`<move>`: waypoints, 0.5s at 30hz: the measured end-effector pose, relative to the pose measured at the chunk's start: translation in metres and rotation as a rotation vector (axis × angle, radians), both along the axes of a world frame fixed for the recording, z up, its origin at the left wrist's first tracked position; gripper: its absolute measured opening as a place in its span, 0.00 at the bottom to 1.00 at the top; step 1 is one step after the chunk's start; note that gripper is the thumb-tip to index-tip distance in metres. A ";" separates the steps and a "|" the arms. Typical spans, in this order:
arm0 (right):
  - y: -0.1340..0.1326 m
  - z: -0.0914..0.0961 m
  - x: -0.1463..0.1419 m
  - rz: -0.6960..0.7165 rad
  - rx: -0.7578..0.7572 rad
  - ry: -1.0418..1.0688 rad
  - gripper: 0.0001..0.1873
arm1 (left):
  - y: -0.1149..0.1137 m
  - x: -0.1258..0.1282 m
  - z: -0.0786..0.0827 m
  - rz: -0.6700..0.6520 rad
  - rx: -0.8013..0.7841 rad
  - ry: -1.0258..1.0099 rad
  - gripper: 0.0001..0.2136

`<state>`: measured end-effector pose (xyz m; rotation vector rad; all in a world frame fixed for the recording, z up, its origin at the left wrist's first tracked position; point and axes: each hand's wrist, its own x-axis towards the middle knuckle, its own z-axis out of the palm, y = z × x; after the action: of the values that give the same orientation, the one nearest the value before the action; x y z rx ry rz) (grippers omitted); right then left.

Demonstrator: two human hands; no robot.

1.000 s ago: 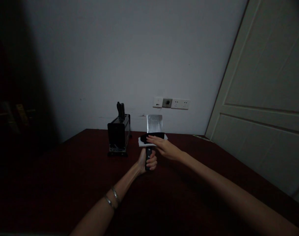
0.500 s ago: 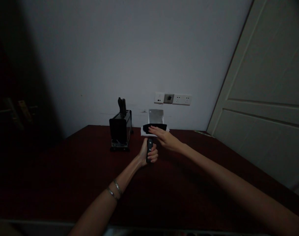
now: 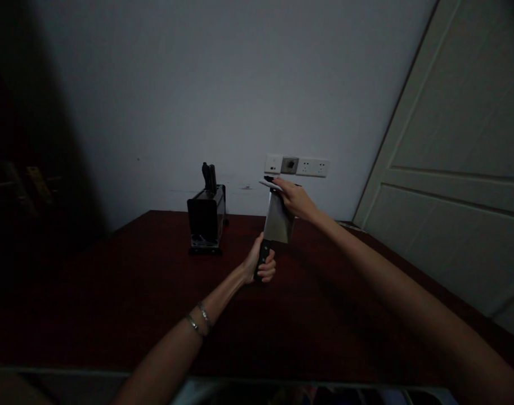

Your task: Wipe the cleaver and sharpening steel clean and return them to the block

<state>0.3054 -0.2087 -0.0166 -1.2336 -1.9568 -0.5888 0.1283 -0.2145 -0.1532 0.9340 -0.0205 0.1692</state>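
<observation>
A cleaver [image 3: 278,220] with a broad steel blade and a black riveted handle is held upright, tilted a little to the right. My left hand [image 3: 260,264] is wrapped round its handle. At the top of the blade, my right hand [image 3: 294,197] grips a folded black-and-white cloth [image 3: 268,182]; its fingers lie over the cloth at the blade's far end. Part of the blade's upper right is hidden behind that hand. Two bangles [image 3: 200,319] circle my left wrist.
A black knife block [image 3: 204,222] with dark knife handles [image 3: 209,175] standing in it is on the dark red table [image 3: 164,304], left of the cleaver. Behind are a pale wall and sockets [image 3: 305,166]. A white panelled door [image 3: 442,225] leans in at right.
My right hand has moved the cloth up from the blade's base to its far end, baring the lower blade. The cleaver has tipped to the right in my left hand.
</observation>
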 end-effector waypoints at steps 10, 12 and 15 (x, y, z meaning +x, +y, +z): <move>-0.054 -0.075 -0.040 0.222 -0.193 -0.158 0.29 | 0.009 -0.004 -0.002 0.055 -0.099 -0.076 0.28; -0.062 -0.083 -0.046 0.259 -0.228 -0.159 0.29 | 0.013 -0.005 -0.003 0.076 -0.101 -0.088 0.26; -0.063 -0.080 -0.045 0.267 -0.245 -0.136 0.29 | 0.013 -0.006 -0.002 0.073 -0.102 -0.096 0.26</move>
<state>0.2606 -0.2714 -0.0968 -1.0713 -2.3154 -0.3099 0.1225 -0.2015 -0.1554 0.8247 -0.0658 0.2802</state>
